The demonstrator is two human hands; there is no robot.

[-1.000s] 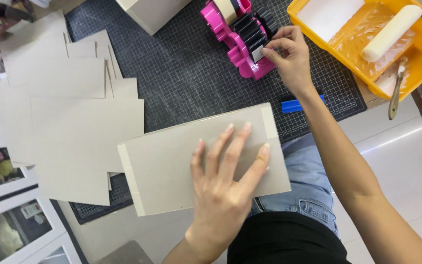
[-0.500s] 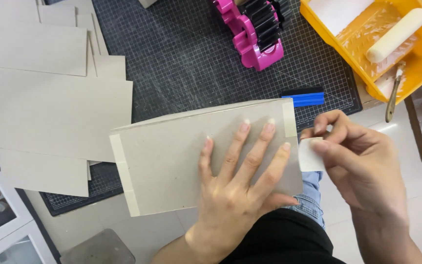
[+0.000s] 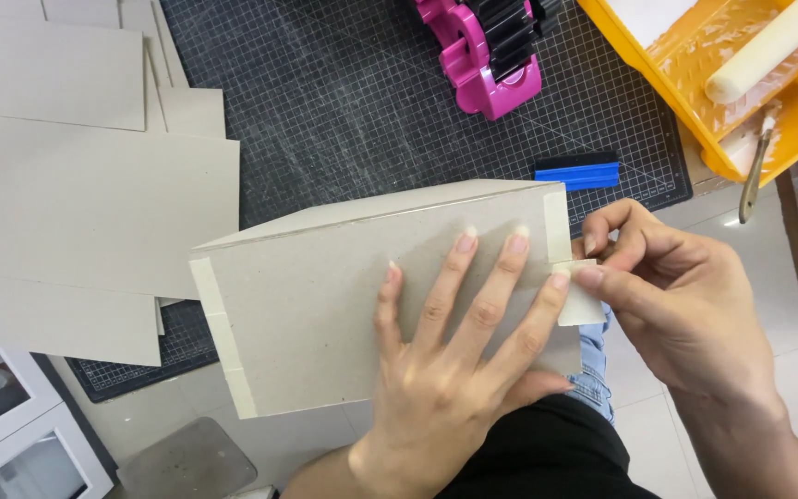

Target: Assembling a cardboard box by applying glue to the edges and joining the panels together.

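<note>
From the head camera, looking straight down, the left hand (image 3: 459, 356) lies flat and spread, palm down, on a grey rectangular cardboard panel (image 3: 325, 305) that has pale tape along its left and right edges. Its fingers are fanned wide and grip nothing; they press the panel down. The panel lies tilted, its upper part on the black gridded cutting mat (image 3: 344, 102) and its lower part reaching past the mat's near edge, over the person's lap.

The right hand (image 3: 671, 296) is at the panel's right edge, curled, with thumb and forefinger pinched on a small pale strip of tape (image 3: 579, 300). The strip touches the panel's right edge, just beside the left hand's little finger.

On the mat above the panel stands a pink tape dispenser with black rolls (image 3: 496, 51), and just right of the panel's top corner lies a blue flat scraper (image 3: 577, 173). A stack of loose grey cardboard sheets (image 3: 85, 203) covers the mat's left side. At the top right, a yellow plastic tray (image 3: 741, 111) holds a cream foam roller (image 3: 768, 46)
</note>
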